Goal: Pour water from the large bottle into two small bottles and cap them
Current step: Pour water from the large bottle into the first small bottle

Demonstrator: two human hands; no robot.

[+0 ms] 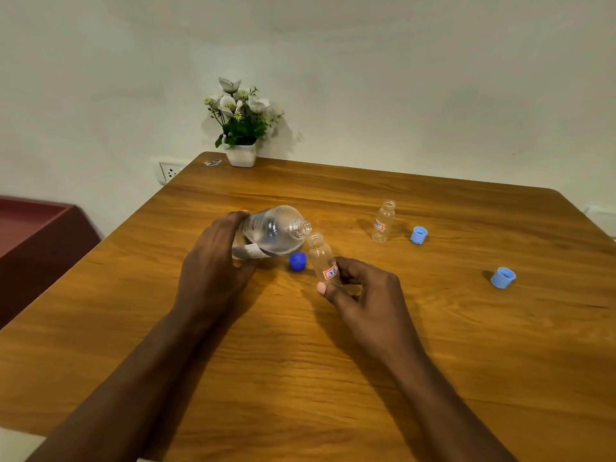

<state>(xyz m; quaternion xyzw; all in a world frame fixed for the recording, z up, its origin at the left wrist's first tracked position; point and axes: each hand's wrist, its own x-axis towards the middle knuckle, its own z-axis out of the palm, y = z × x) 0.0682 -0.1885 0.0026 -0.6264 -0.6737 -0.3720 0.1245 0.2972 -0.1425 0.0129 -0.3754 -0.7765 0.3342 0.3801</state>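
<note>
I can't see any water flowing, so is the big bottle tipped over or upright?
Tipped. The left hand holds the big bottle nearly sideways, its open mouth beside the small bottle.

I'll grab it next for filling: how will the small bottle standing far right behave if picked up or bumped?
The standing small bottle looks empty, clear and thin-walled, so probably very light. It is tall and narrow, so a sideways bump may tip it, and being round it would likely roll once down. It is uncapped, and the nearest light blue cap lies beside it.
</note>
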